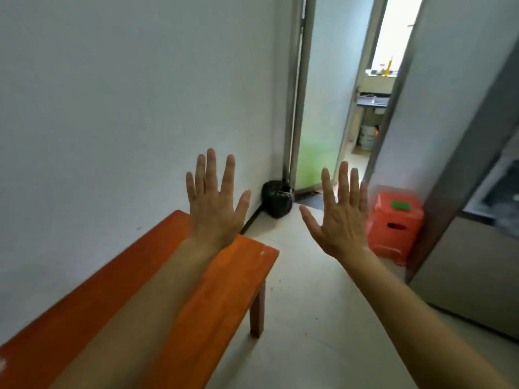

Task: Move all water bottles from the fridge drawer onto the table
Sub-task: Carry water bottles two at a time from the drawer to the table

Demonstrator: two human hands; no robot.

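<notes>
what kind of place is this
Likely a room in a home: a tall grey metal fridge on the right, a long orange wooden table against the white wall, and a small red plastic stool.

Bright, soft daylight, shadows faint. Source is the window (393, 37) beyond the doorway (362, 130), blown out to white. Motion blur on the right: stool (396, 226) and fridge (477, 262) smeared. Wide-angle bend tilts the door frame (297, 94). Overall slightly soft.
</notes>
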